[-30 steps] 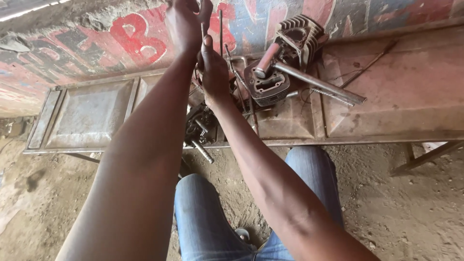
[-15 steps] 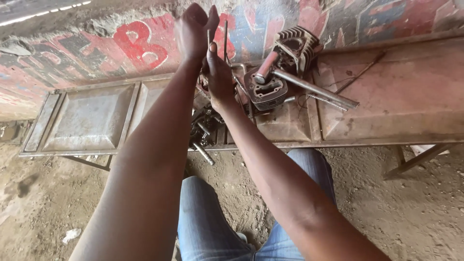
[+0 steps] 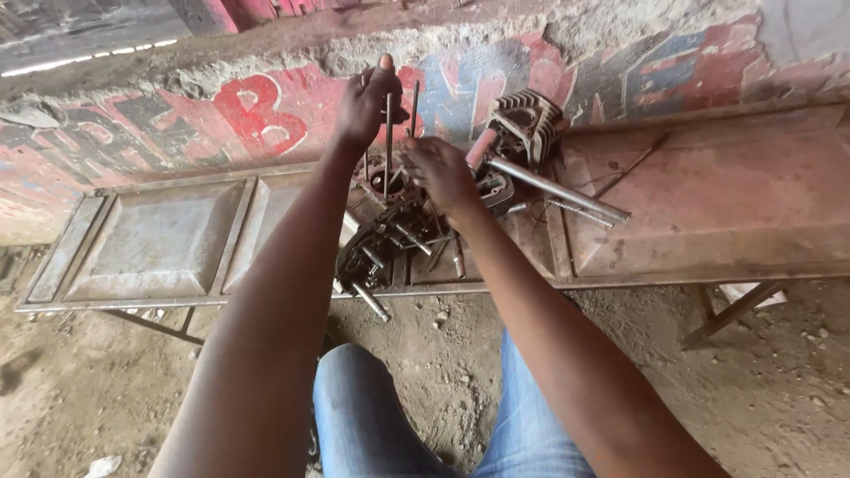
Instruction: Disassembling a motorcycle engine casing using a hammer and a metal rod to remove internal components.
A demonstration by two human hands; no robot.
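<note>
Both hands worked over the dark greasy engine crankcase [image 3: 385, 243] on the rusty metal door panel [image 3: 708, 204] (laid flat as a bench). Left hand [image 3: 367, 104] gripped the upright thin steel studs [image 3: 389, 133]; right hand [image 3: 440, 170] curled loosely beside them, near the grey finned cylinder [image 3: 527, 124].

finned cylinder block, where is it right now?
Head view, upper centre-right: the finned cylinder block sits on the metal bench by the painted wall, right of the right hand.

hands [image 3: 403, 133] on engine studs [image 3: 389, 133] — rusty metal bench [image 3: 708, 204]
</note>
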